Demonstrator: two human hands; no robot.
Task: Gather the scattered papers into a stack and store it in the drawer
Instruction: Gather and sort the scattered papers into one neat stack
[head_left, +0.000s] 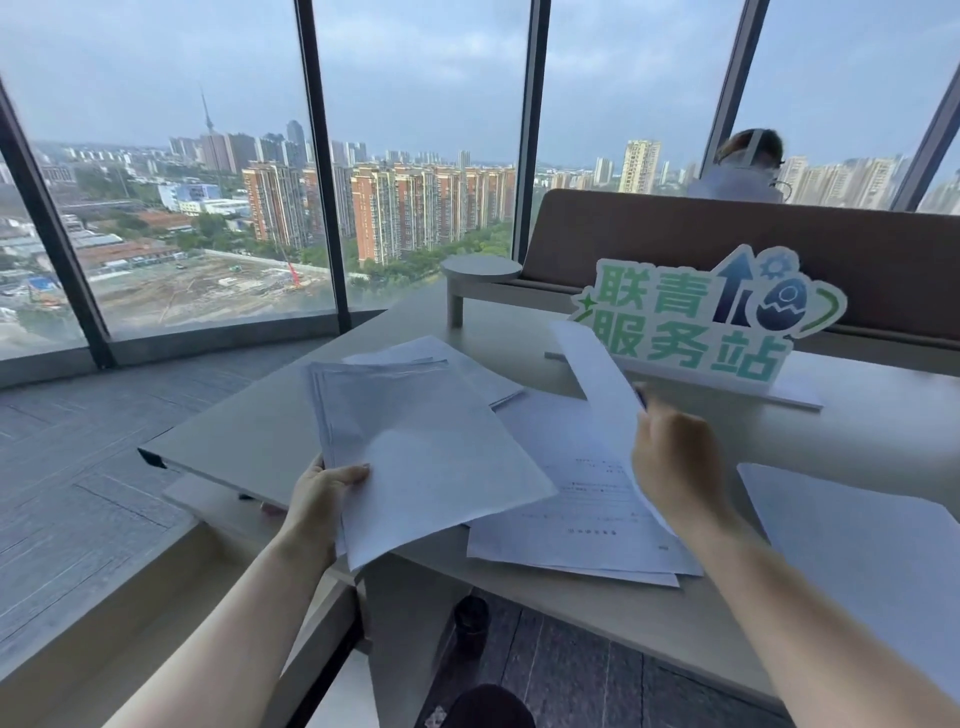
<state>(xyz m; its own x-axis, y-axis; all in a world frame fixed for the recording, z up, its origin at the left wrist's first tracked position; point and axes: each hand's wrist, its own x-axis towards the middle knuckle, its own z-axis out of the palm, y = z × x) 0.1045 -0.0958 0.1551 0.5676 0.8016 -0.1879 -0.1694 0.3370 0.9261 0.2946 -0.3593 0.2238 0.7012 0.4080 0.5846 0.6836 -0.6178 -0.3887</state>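
The left hand (319, 491) had its grip closed on a sheaf of papers (415, 452), thumb lying across the top sheet near the lower left corner, fingers hidden beneath. That sheaf was lifted and tilted, its far edge fanned so several sheet edges showed, and it hung over the near left part of the bench (249, 436). Over on the right, the right hand (675, 462) was raised with its back to the camera, grip pinched on a single sheet (592, 364) that stood up and leaned away toward the sign (701, 322). The fingertips themselves were blurred, so just how they met the paper was hard to read.

Down on the bench, printed pages (576, 499) lay flat between the two arms, overlapping each other, their near edge reaching the bench's front. Another loose pile (467, 364) sat farther back, partly hidden behind the held sheaf. One more white sheet (852, 530) rested at the far right, well apart from the rest.

The sign, green characters on a white cut-out, stood upright on its base behind the raised sheet. A round-topped stand (480, 270) was at the bench's far edge. Beyond lay a brown sofa back (727, 239), a seated person (743, 166) and the big windows (171, 156).
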